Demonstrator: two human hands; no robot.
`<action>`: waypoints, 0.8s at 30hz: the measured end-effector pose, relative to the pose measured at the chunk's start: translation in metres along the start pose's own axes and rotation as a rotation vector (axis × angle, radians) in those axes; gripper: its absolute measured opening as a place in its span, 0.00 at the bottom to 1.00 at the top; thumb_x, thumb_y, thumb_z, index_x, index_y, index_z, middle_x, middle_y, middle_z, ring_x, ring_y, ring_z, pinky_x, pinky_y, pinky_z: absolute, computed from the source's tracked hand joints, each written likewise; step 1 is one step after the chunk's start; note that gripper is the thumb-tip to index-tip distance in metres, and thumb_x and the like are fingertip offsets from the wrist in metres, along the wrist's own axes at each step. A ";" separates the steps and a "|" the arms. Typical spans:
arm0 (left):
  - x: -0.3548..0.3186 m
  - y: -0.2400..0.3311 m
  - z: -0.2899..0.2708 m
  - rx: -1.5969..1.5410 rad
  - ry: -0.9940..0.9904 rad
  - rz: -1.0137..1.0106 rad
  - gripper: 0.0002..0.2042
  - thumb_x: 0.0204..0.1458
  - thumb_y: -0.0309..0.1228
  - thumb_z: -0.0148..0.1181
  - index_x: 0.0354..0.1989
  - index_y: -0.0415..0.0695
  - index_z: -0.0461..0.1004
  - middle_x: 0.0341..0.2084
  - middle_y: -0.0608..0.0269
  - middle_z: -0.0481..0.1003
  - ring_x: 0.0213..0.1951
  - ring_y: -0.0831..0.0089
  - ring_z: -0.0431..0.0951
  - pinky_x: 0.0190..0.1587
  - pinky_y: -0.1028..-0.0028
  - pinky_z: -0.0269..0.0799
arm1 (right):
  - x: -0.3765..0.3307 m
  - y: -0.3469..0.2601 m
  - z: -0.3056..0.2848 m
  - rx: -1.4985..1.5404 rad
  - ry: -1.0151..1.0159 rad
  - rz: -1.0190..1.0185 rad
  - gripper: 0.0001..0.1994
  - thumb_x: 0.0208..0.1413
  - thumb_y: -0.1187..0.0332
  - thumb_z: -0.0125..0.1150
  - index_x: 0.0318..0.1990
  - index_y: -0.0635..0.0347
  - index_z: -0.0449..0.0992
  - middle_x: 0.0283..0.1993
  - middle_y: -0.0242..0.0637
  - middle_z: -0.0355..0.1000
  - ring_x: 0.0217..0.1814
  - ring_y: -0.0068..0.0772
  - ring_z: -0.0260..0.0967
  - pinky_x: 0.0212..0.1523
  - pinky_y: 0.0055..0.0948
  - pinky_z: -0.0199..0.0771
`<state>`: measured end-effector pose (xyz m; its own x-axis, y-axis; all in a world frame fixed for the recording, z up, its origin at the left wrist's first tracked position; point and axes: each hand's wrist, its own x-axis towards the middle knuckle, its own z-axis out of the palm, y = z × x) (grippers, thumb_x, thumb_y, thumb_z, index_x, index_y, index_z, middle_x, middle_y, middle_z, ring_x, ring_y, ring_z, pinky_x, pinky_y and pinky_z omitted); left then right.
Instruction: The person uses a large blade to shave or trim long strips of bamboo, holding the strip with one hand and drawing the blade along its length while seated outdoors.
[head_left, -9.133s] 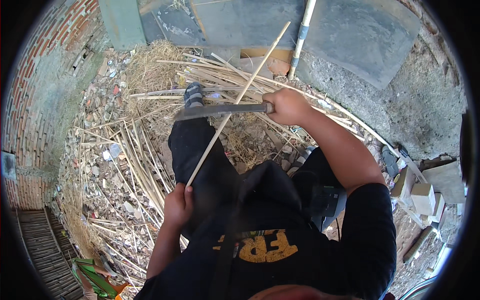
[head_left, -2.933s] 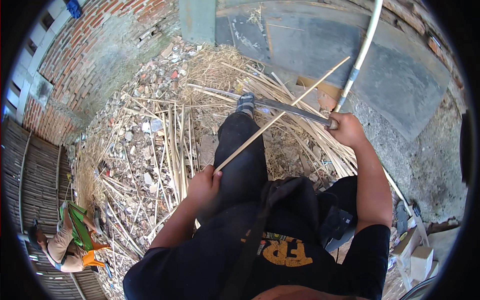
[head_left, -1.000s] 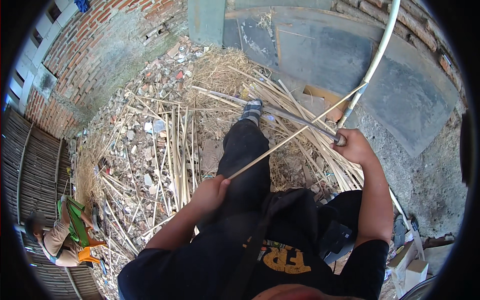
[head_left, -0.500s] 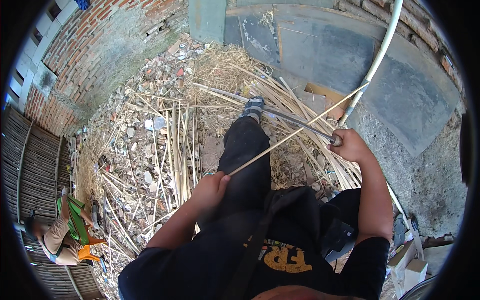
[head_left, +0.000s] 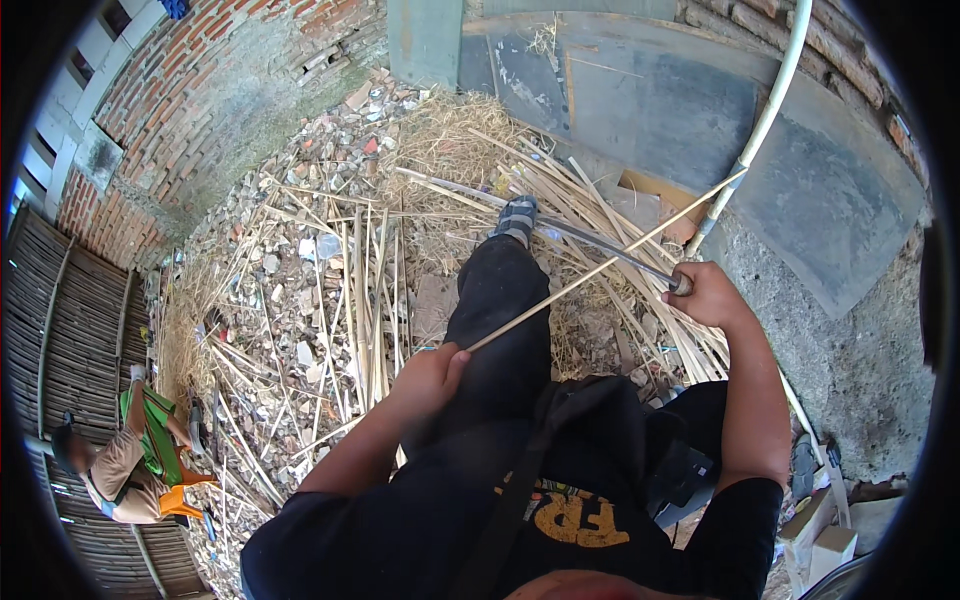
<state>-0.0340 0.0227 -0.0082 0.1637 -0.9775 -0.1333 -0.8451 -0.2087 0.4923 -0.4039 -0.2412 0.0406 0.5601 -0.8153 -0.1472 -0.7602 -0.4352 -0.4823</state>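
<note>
Head view looks down on the person's outstretched leg (head_left: 500,320), the landmark. Left of it lies a wide litter of split bamboo strips (head_left: 350,290) over rubble; another person (head_left: 125,460) crouches far left, partly cut off. Across the leg slants a long bamboo stick (head_left: 600,268). The left hand (head_left: 430,375) is clenched on its near end, beside the thigh. Right of the leg, the right hand (head_left: 705,295) grips a knife (head_left: 610,250); its handle is hidden in the fist

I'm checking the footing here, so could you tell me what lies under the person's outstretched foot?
The shoe rests on a heap of split bamboo strips and dry straw. The ground directly beneath is covered by them.
</note>
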 end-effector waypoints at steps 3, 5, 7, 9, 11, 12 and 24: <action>0.000 0.003 -0.001 -0.002 -0.001 -0.010 0.20 0.68 0.44 0.43 0.34 0.40 0.70 0.24 0.40 0.75 0.34 0.38 0.76 0.39 0.46 0.70 | -0.001 0.004 0.005 -0.002 0.009 -0.009 0.18 0.48 0.58 0.72 0.38 0.63 0.78 0.30 0.53 0.74 0.37 0.54 0.74 0.42 0.45 0.72; 0.000 0.009 -0.004 -0.003 -0.012 -0.035 0.20 0.68 0.45 0.43 0.34 0.40 0.70 0.24 0.40 0.75 0.34 0.38 0.76 0.39 0.46 0.70 | -0.003 0.003 -0.001 0.004 0.009 0.007 0.18 0.48 0.57 0.73 0.38 0.63 0.78 0.30 0.53 0.74 0.36 0.53 0.74 0.42 0.45 0.72; 0.000 0.007 -0.003 -0.019 -0.007 -0.014 0.21 0.68 0.45 0.42 0.34 0.39 0.70 0.24 0.40 0.75 0.34 0.38 0.76 0.40 0.46 0.70 | -0.002 0.005 0.002 0.015 0.005 0.020 0.18 0.48 0.57 0.73 0.36 0.63 0.77 0.30 0.51 0.74 0.35 0.51 0.74 0.41 0.44 0.72; 0.000 0.004 -0.002 -0.029 -0.006 -0.006 0.21 0.68 0.45 0.42 0.34 0.39 0.70 0.24 0.39 0.75 0.34 0.38 0.76 0.40 0.47 0.70 | 0.000 0.006 0.006 0.006 0.001 0.008 0.18 0.49 0.57 0.72 0.36 0.63 0.78 0.30 0.50 0.74 0.36 0.50 0.74 0.41 0.43 0.72; -0.001 0.002 -0.001 -0.033 -0.007 -0.010 0.21 0.68 0.45 0.42 0.34 0.38 0.70 0.25 0.39 0.75 0.34 0.38 0.76 0.40 0.47 0.70 | -0.001 0.003 0.003 0.001 -0.003 0.010 0.17 0.49 0.58 0.72 0.36 0.63 0.78 0.30 0.50 0.74 0.36 0.50 0.74 0.41 0.42 0.72; 0.000 -0.001 -0.001 -0.033 -0.007 -0.004 0.21 0.68 0.45 0.42 0.34 0.38 0.70 0.24 0.39 0.75 0.34 0.38 0.76 0.40 0.47 0.70 | -0.002 0.001 0.003 0.002 -0.015 0.019 0.17 0.49 0.58 0.72 0.37 0.62 0.78 0.31 0.50 0.74 0.36 0.49 0.74 0.42 0.42 0.72; 0.005 -0.007 -0.003 -0.127 -0.027 0.026 0.21 0.68 0.43 0.44 0.31 0.37 0.71 0.23 0.39 0.73 0.32 0.38 0.75 0.36 0.49 0.68 | 0.001 -0.001 0.004 0.017 -0.012 -0.010 0.15 0.49 0.60 0.71 0.38 0.62 0.78 0.29 0.49 0.74 0.35 0.48 0.74 0.40 0.43 0.71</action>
<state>-0.0259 0.0189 -0.0099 0.1270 -0.9818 -0.1411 -0.7773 -0.1869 0.6007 -0.4016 -0.2402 0.0375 0.5713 -0.8064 -0.1527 -0.7492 -0.4365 -0.4981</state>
